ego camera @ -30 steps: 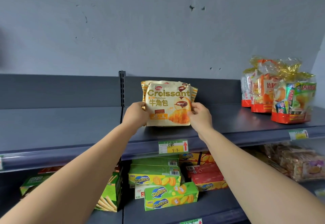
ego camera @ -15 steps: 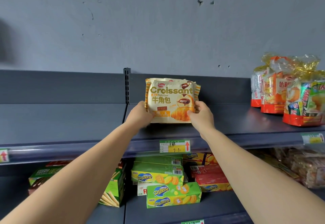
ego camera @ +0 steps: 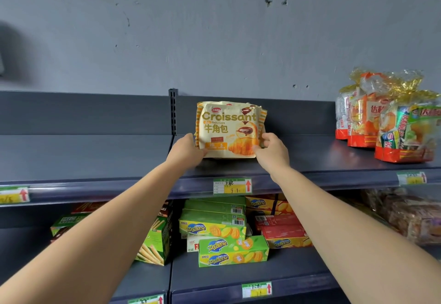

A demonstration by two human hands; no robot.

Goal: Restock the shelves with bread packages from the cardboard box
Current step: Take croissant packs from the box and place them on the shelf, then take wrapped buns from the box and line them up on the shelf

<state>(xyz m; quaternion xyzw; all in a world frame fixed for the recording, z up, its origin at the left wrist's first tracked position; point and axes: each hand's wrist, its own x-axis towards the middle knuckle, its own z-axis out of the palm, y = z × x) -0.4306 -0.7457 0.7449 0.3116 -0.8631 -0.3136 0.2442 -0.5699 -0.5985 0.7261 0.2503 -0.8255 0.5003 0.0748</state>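
Centre frame, the croissant packs are held upright on the shelf, gripped at the lower corners by left hand and right hand, fingers seemingly curled behind. Bases should be squared before release.

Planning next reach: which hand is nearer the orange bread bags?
Right. The right hand grips the croissant packs' edge facing the orange bread bags; left hand grips the opposite edge.

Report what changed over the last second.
Nothing clearly moved. Left hand and right hand keep their grip on the croissant packs, standing on the top shelf just right of the upright post. Only the camera view shifted slightly.
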